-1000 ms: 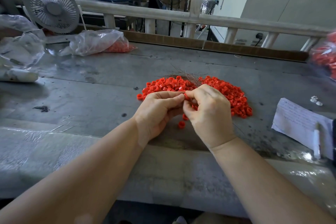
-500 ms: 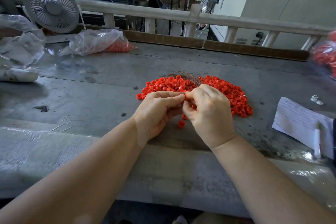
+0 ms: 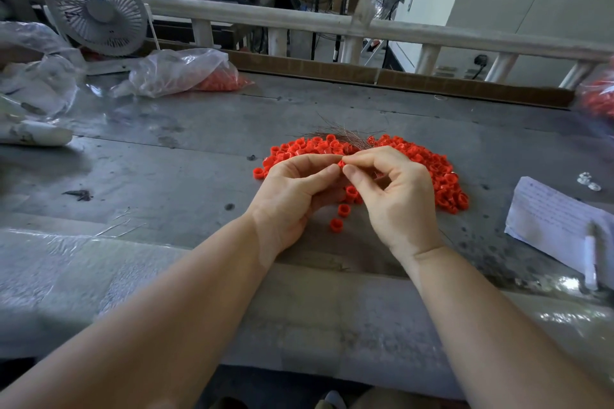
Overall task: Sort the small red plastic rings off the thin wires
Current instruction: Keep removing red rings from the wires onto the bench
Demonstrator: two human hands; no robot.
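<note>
One red ring point(image 3: 341, 164) sits pinched between my two sets of fingertips, just above the ring pile point(image 3: 432, 169) on the grey table point(image 3: 166, 176). My left hand point(image 3: 292, 196) nips it narrow, thumb against forefinger; my right hand point(image 3: 395, 199) pinches from the other side, whether on wire or ring I cannot tell. Best to hold the ring firm and draw the wire straight out. Wire bundle point(image 3: 345, 135) lies behind the pile; loose rings point(image 3: 344, 210) below my palms.
</note>
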